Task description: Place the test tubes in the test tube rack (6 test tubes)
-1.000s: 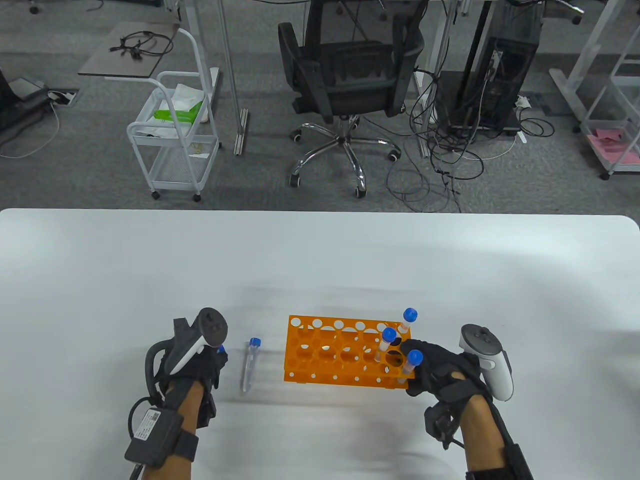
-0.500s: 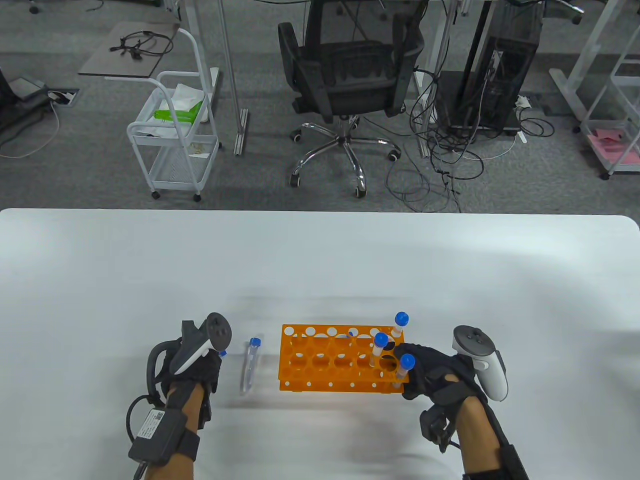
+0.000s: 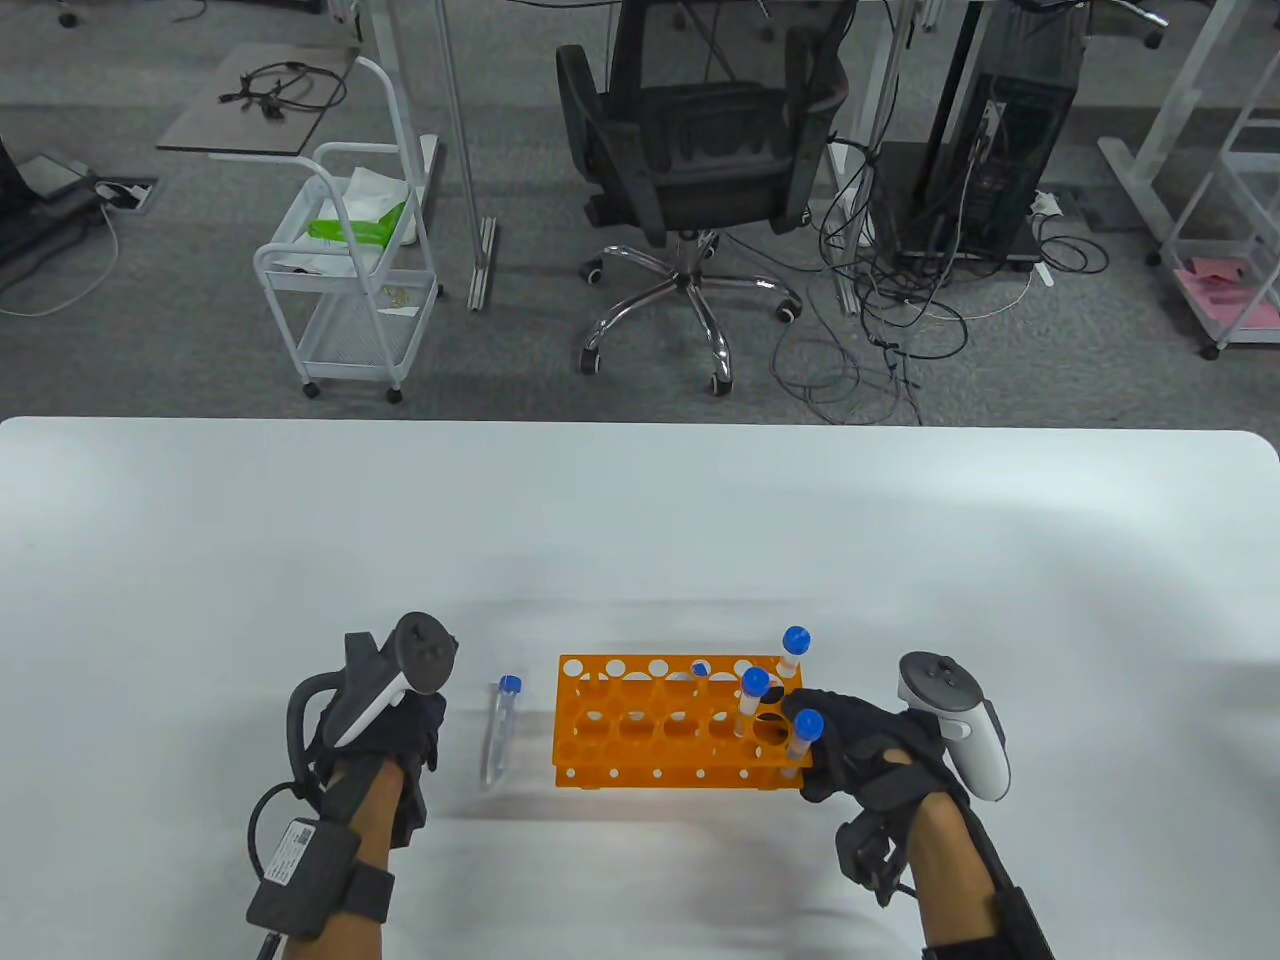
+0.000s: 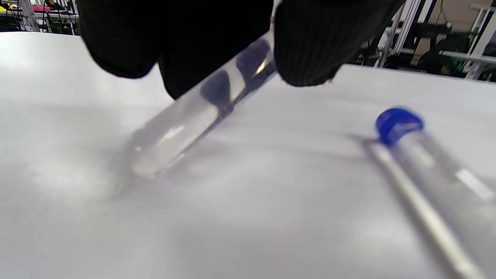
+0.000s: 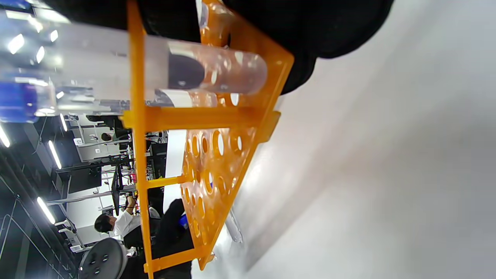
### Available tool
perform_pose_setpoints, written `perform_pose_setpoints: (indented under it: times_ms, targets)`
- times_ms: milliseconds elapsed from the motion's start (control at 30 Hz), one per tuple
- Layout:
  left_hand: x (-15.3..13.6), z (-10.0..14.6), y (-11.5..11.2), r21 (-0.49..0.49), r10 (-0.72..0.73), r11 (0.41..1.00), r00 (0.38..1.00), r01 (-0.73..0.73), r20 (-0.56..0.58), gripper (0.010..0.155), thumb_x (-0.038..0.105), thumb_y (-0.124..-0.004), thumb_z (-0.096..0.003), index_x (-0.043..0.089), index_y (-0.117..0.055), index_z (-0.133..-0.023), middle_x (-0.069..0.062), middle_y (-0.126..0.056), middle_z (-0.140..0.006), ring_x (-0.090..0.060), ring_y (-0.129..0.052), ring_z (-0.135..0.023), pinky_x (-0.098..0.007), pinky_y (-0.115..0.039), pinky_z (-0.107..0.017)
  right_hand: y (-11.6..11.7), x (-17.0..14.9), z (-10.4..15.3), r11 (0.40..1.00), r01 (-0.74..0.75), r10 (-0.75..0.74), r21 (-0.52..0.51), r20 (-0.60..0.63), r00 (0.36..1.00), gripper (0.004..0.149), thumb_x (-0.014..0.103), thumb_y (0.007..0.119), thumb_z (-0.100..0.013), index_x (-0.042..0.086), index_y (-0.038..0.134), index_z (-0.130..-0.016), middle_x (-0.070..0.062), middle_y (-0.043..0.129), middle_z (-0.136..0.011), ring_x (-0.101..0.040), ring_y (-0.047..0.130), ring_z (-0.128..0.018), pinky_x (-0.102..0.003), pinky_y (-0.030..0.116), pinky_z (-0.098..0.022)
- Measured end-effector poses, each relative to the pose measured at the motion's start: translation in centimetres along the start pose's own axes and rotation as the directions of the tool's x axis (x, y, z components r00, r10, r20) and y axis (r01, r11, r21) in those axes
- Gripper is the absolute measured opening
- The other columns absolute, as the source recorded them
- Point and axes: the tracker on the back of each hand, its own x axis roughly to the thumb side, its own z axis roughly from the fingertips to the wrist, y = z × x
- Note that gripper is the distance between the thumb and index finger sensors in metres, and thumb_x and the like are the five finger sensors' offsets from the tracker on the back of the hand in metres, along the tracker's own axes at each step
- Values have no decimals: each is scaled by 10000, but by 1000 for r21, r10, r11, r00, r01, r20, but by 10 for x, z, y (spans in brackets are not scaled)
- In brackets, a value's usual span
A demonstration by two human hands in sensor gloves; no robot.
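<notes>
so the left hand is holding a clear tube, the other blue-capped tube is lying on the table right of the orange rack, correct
Not quite: the loose blue-capped clear plastic tube lies on the white table left of the orange perforated plastic rack, between it and the left hand, as the table view shows. The left hand does hold a clear tube.

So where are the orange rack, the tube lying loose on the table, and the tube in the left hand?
orange rack (image 3: 640, 725): table view, top plate.
loose tube (image 3: 497, 735): table view, mid-body.
tube in the left hand (image 4: 182, 128): left wrist view, clear body below the fingers.
</notes>
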Motion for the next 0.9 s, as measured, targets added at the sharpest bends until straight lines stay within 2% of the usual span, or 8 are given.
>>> perform_pose_setpoints:
  times_ms: [133, 300, 533, 667, 900]
  targets:
    - [9, 13, 21, 86, 28, 996, 998, -32, 49, 581, 350, -864, -422, 333, -652, -962, -73, -867, -851, -263, -1008, -646, -487, -854, -488, 3, 1, -1, 1000, -10, 10, 11, -6, 1000, 516, 591, 625, -538, 331, 725, -972, -132, 739, -1009, -310, 886, -749, -511, 736, -553]
    - [23, 31, 45, 227, 56, 970, 989, -86, 134, 564, 419, -875, -387, 216, -751, -898, -78, -972, -720, -192, -1070, -441, -445, -901, -375, 5, 2, -2, 1000, -15, 15, 26, -6, 1000, 518, 595, 623, -538, 334, 721, -975, -129, 736, -1013, -307, 883, -755, -509, 736, -557]
    - [51, 48, 78, 335, 76, 930, 971, -151, 228, 548, 494, -889, -343, 189, -849, -797, -53, -1040, -582, -162, -1092, -310, -421, -922, -273, 5, 1, -2, 1000, -11, 12, 27, -8, 1000, 519, 594, 626, -537, 332, 726, -973, -131, 738, -1011, -309, 886, -749, -506, 743, -541]
    - [65, 56, 93, 378, 77, 909, 962, -176, 262, 552, 525, -894, -322, 216, -866, -778, -28, -1047, -551, -138, -1082, -287, -404, -920, -264, 4, 1, -1, 1000, -12, 13, 19, -9, 1000, 519, 592, 628, -536, 330, 727, -973, -133, 738, -1010, -313, 886, -747, -508, 742, -540]
    - [79, 61, 114, 410, 203, 846, 917, -340, 342, 530, 503, -899, -346, 256, -841, -811, -27, -1017, -607, -148, -1050, -359, -425, -892, -339, 2, 1, -1, 1000, -10, 10, 11, -10, 1000, 516, 589, 633, -535, 330, 730, -971, -137, 738, -1009, -316, 883, -748, -512, 739, -539]
